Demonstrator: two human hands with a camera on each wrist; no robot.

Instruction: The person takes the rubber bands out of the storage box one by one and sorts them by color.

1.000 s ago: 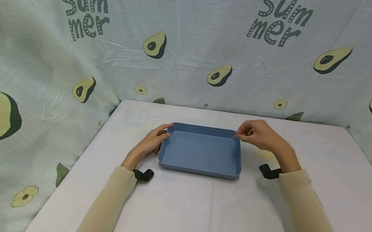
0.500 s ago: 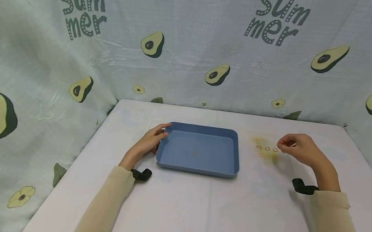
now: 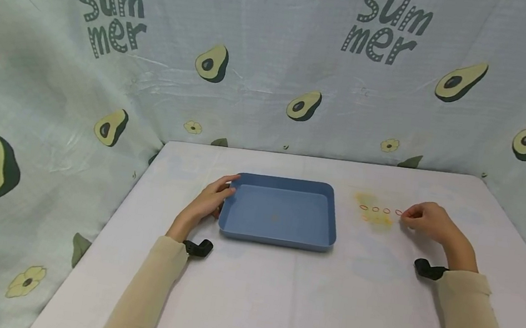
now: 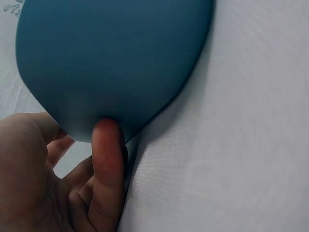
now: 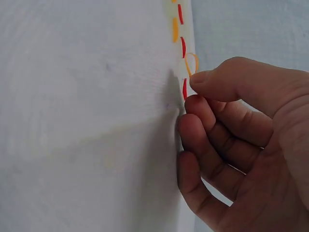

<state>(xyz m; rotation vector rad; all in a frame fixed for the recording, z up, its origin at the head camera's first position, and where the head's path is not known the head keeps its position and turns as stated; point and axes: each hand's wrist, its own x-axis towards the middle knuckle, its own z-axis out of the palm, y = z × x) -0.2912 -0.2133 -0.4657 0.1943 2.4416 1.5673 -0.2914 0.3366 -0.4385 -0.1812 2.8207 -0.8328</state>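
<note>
My left hand [image 3: 210, 198] grips the left end of a shallow blue tray [image 3: 277, 241], near its far corner. In the left wrist view the thumb [image 4: 107, 154] presses on the tray's blue wall [image 4: 116, 72], the other fingers beyond it. To the right, my right hand [image 3: 429, 220] is low over the table, at the right end of a row of small red rubber bands [image 3: 386, 210]. Between thumb and forefinger it pinches a thin orange rubber band [image 5: 192, 62], its loop sticking up. A red band [image 5: 185, 89] lies just beyond those fingertips.
Orange bands [image 5: 175, 30] lie beside the red row in the right wrist view. A white cloth [image 3: 294, 303] covers the table. Behind it hangs a printed cloth backdrop [image 3: 250, 112] with avocados and lettering. Each wrist wears a black camera [image 3: 198, 247].
My right hand, holding a rubber band, has moved right from the tray's far right corner and lowered to the end of the red row. The left hand keeps its grip on the tray.
</note>
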